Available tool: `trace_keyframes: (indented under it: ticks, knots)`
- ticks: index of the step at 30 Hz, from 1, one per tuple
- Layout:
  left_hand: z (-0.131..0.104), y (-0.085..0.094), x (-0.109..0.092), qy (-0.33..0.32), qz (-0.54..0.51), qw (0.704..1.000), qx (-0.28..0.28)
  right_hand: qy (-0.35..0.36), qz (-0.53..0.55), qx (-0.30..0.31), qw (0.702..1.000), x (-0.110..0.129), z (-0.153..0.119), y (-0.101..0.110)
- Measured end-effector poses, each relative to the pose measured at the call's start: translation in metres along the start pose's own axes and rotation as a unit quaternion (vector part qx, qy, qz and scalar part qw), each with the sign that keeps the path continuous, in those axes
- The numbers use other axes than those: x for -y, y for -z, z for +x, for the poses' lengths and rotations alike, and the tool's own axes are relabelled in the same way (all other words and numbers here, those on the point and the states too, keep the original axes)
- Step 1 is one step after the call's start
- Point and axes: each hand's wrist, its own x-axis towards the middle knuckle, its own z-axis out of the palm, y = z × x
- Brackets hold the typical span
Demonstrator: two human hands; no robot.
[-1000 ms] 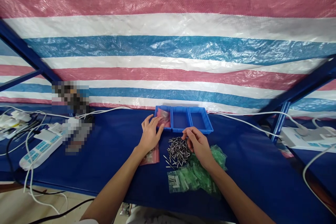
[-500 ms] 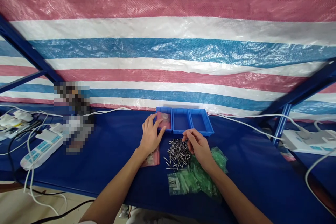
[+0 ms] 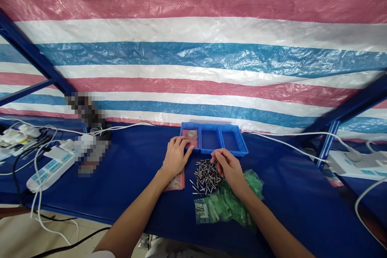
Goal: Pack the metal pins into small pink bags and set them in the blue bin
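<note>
My left hand (image 3: 175,156) rests at the front edge of the left blue bin (image 3: 190,124), thumb apart from the bent fingers. Inside that bin lies a small pink bag (image 3: 191,134), close to the fingertips. Partly hidden under my left wrist is a stack of pink bags (image 3: 178,182). My right hand (image 3: 227,166) hovers at the upper right edge of a pile of small dark-and-silver metal pins (image 3: 206,177), with its fingers curled and thumb and fingertips together. Whatever they hold is hidden. Green plastic bags (image 3: 225,203) lie below my right hand and forearm.
Two more blue bins (image 3: 211,139) stand joined to the left one. A white power strip (image 3: 50,171) with cables sits at the left, and another power strip (image 3: 356,163) at the right. Striped sheeting (image 3: 193,60) hangs behind the blue table (image 3: 127,169).
My left hand has drawn back slightly from the bag, which now lies flatter in the left bin. The right hand has barely moved. The view has shifted a little.
</note>
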Motion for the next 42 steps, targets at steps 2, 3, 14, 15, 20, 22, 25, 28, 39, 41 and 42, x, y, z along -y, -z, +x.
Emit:
trace_keyframes:
  ticks: [2, 3, 14, 15, 20, 22, 25, 28, 39, 41, 42]
  knots:
    - [0.0002, -0.0005, 0.0006, -0.003, 0.002, 1.0, 0.002, 0.0, -0.001, 0.001, 1.0, -0.0012, 0.0004, 0.0]
    - [0.0002, -0.0006, 0.0008, -0.004, 0.006, 1.0, 0.003, 0.0, -0.002, 0.002, 1.0, -0.0017, 0.0005, 0.0001]
    - [-0.0005, -0.0012, 0.0022, -0.006, 0.022, 1.0, 0.011, 0.001, -0.008, 0.015, 1.0, -0.001, 0.0008, 0.0006]
    - [-0.0003, -0.0012, 0.0025, -0.006, 0.022, 1.0, 0.01, 0.001, -0.008, 0.015, 1.0, -0.0009, 0.0008, 0.0005]
    - [0.0001, -0.0006, 0.0023, -0.004, 0.026, 1.0, 0.006, 0.001, -0.01, 0.016, 1.0, -0.0003, 0.0003, 0.0003]
    - [0.0002, -0.0004, 0.0018, -0.002, 0.028, 1.0, 0.004, 0.002, -0.008, 0.015, 1.0, 0.0003, 0.0002, 0.0003]
    - [0.0, -0.0004, 0.0011, 0.001, 0.032, 1.0, -0.001, 0.004, -0.009, 0.015, 1.0, 0.0013, 0.0001, 0.0005]
    - [-0.0002, -0.0003, 0.0004, 0.003, 0.036, 0.999, -0.007, 0.004, -0.007, 0.013, 1.0, 0.0017, 0.0001, 0.0009]
    - [-0.0002, 0.0019, -0.0017, 0.006, 0.068, 0.997, -0.022, 0.005, -0.014, 0.018, 1.0, 0.0035, -0.0008, 0.0025]
    - [-0.0007, 0.0022, -0.0016, 0.004, 0.083, 0.996, -0.028, 0.007, -0.015, 0.016, 1.0, 0.0047, -0.0008, 0.002]
    - [-0.0009, 0.0024, -0.0016, 0.003, 0.09, 0.995, -0.03, 0.007, -0.015, 0.015, 1.0, 0.0053, -0.0008, 0.0018]
